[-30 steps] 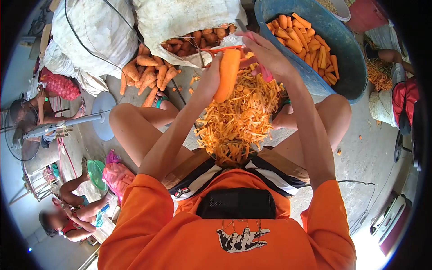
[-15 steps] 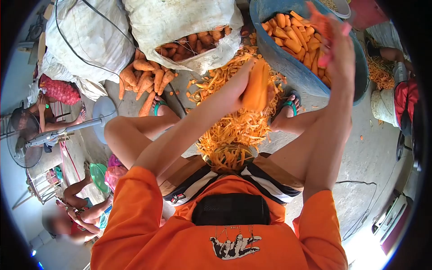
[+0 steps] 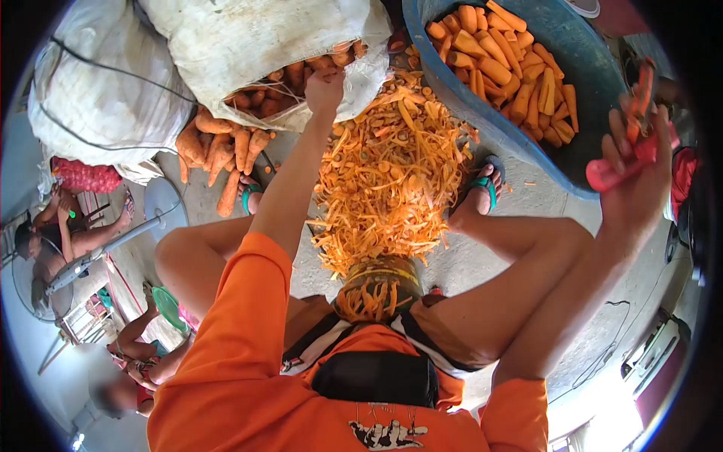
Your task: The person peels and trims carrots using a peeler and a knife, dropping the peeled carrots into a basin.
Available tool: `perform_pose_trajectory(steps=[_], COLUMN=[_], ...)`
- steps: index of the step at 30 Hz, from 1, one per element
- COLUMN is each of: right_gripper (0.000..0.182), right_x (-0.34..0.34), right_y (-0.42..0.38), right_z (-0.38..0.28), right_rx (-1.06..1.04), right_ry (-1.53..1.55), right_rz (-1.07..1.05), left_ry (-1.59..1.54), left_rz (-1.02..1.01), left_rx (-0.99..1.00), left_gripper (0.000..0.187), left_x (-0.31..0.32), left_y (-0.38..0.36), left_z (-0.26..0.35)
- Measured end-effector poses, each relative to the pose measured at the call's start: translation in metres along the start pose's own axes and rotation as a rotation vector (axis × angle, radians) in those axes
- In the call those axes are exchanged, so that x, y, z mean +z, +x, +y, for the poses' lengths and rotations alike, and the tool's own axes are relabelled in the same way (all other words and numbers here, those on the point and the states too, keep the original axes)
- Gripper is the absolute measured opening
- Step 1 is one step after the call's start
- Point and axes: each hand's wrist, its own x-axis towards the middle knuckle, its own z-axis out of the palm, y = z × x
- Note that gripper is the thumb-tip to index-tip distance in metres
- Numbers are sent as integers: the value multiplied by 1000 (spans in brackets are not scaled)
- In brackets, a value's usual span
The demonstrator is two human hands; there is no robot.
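My left hand [image 3: 324, 89] is inside the mouth of a white woven sack [image 3: 248, 38], its fingers curled down over the unpeeled carrots [image 3: 294, 75] there. My right hand [image 3: 636, 181] is raised off to the far right, wrapped around the red handle of a peeler [image 3: 642, 102]. Close to it stands a blue tub [image 3: 591, 83] with peeled carrots [image 3: 493, 64] in it. Between my feet spreads a heap of orange peelings [image 3: 392, 173], with a round container [image 3: 384, 271] at its near end, also covered in peelings.
More unpeeled carrots [image 3: 218, 147] lie on the floor beside a second white sack [image 3: 105, 83]. A standing fan [image 3: 45, 286] is on the left. Two people sit beyond it, near a red net bag [image 3: 86, 175] and a green basin [image 3: 169, 309].
My left hand has let go of the peeled carrot and moved left into the sack. My right hand has swung outward to the right with the peeler, away from over the tub.
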Motion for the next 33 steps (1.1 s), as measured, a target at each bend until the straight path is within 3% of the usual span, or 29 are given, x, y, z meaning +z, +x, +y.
perform_pose_trajectory(steps=[1, 3, 5, 7, 9, 11, 12, 14, 15, 17, 18, 20, 21, 23, 25, 27, 28, 29, 31, 33], right_gripper=[33, 41, 40, 42, 41, 42, 42, 41, 41, 41, 41, 41, 41, 29, 25, 20, 20, 19, 20, 21], right_x=[-2, -8, -5, -3, 2, 6, 8, 14, 14, 14, 22, 46, 48, 49, 63, 81, 81, 81, 84, 88], right_y=[6, 16, 22, 30, 32, 30, 29, 28, 28, 25, 19, 1, -3, -11, -29, -47, -46, -43, -52, -60], right_z=[0, 2, 6, 8, 14, 15, 15, 14, 15, 17, 18, 18, 19, 23, 24, 30, 48, 67, 81, 81], right_rx=[-2, 26, 22, 60, 47, 54, 54, 43, 42, 90, 88, 22, 21, 65, 70, -29, -184, -341, -338, -302], right_ry=[-4, 59, 40, 89, 61, -13, -7, -69, -60, -52, -38, -101, -85, -177, -315, -684, -657, -628, -738, -838], right_rz=[-1, -241, -288, -376, -351, -312, -312, -195, -199, -181, -194, -39, -56, -235, -312, -503, -626, -744, -885, -988], left_ry=[71, 223, 381, 560, 492, 595, 599, 81, 85, -555, -552, -982, -981, -1344, -1420, -1660, -1637, -1641, -1695, -1722], left_rz=[27, 52, 72, 320, 240, 242, 246, 205, 214, 112, 128, 137, 157, -31, -94, -413, -397, -399, -643, -721], left_rx=[12, -51, -114, -183, -216, -7, -5, -87, -82, -113, -103, -321, -307, -337, -251, -321, -443, -425, -528, -519], left_gripper=[49, 56, 63, 69, 70, 67, 67, 61, 61, 47, 47, 47, 47, 61, 59, 56, 51, 51, 49, 47], left_x=[5, 23, 42, 59, 54, 44, 34, 11, 3, -13, -31, -70, -89, -125, -155, -182, -198, -211, -231, -245], left_y=[18, 42, 54, 65, 69, 63, 58, 43, 36, 20, 4, -39, -51, -69, -80, -89, -100, -109, -122, -134], left_z=[2, 7, 8, 7, -2, -9, -12, -18, -32, -67, -62, -40, -36, -29, -8, 22, 49, 63, 79, 90])
